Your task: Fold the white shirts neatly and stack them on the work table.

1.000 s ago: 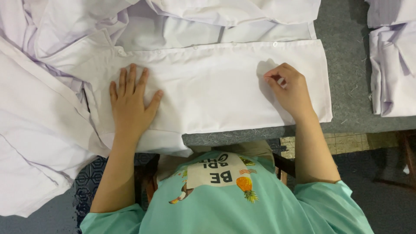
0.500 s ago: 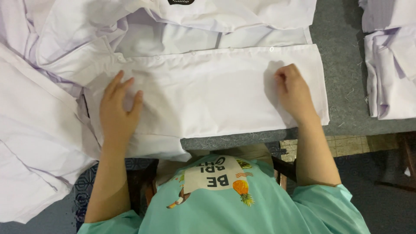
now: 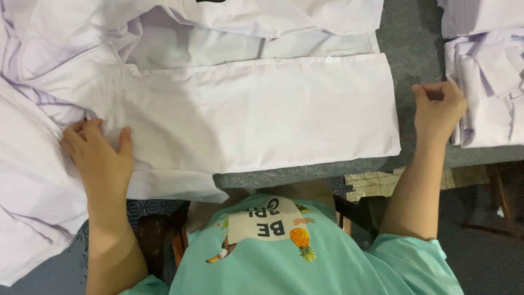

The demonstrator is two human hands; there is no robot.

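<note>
Head view: white shirt (image 3: 262, 114) lies spread flat on grey bench (image 3: 409, 38); left hand (image 3: 98, 155) pinches its left edge to anchor it; right hand (image 3: 439, 106), loosely curled and empty, hovers beside folded stack (image 3: 491, 82)

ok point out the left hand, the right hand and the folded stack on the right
left hand (image 3: 101, 158), head view, back of the hand
right hand (image 3: 438, 109), head view, back of the fist
folded stack (image 3: 491, 82), head view, top white garment
</note>
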